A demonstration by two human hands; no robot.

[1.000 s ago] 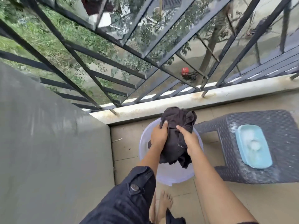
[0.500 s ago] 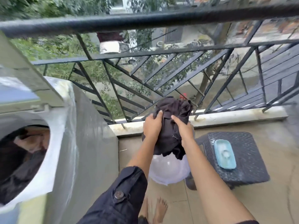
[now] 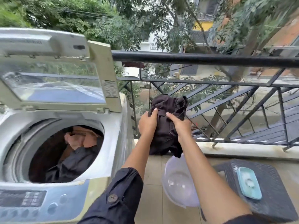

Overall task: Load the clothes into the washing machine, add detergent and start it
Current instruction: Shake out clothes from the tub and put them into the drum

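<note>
Nearest the camera, a dark buttoned sleeve (image 3: 116, 196) covers the left forearm. Beside it lies the control panel (image 3: 24, 199) of a top-loading washing machine (image 3: 113, 143); its markings are too blurred to read.

To the right, on the tiled floor, stands a dark woven stool (image 3: 267, 199) with a teal soap dish (image 3: 249, 183) on top. A translucent plastic basin (image 3: 178, 183) sits just beside the stool, between it and the machine.

The drum opening is uncovered. Clothes in the drum (image 3: 72, 159) include dark fabric below and a peach-coloured piece above.

Both arms are extended. The left hand (image 3: 148, 123) and right hand (image 3: 179, 125) each grip a bunched black garment (image 3: 166, 126), fingers curled into the cloth. The garment hangs in the air above the basin, to the right of the machine and apart from the drum opening.

The machine's lid (image 3: 56, 78) stands raised at the back, its window transparent.

Beyond runs a black metal balcony railing (image 3: 202, 59), then trees (image 3: 113, 21) and buildings.
</note>
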